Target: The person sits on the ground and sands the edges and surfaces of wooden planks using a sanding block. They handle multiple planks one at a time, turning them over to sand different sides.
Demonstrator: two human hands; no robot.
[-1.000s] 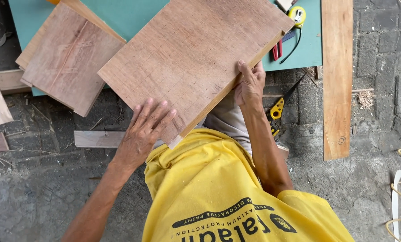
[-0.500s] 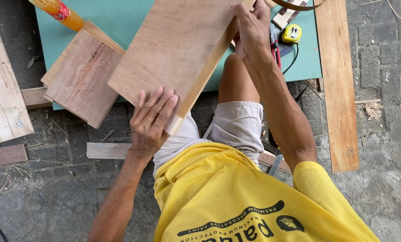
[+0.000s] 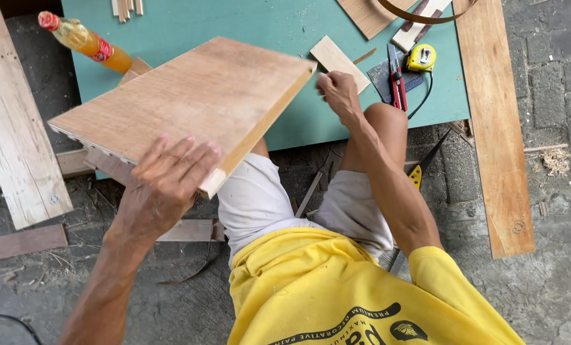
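Up left, orange bottle (image 3: 84, 41) holds amber liquid; left hand (image 3: 167, 185) grips board (image 3: 190, 105).

You've swung the wooden board (image 3: 190, 108) round to your left, and now only your left hand (image 3: 167, 182) grips it; your right hand (image 3: 338, 92) has let go.

Left hand (image 3: 164, 185): palm and thumb hidden behind the plywood panel (image 3: 190, 102); grip not fully visible. Panel covers most of the boards stacked beneath (image 3: 106, 163). Curved brown strip (image 3: 426, 16) and light wood offcut (image 3: 362, 13) cut off by top edge. Right hand (image 3: 338, 92) motion-blurred; fingertip contact with the panel unclear.
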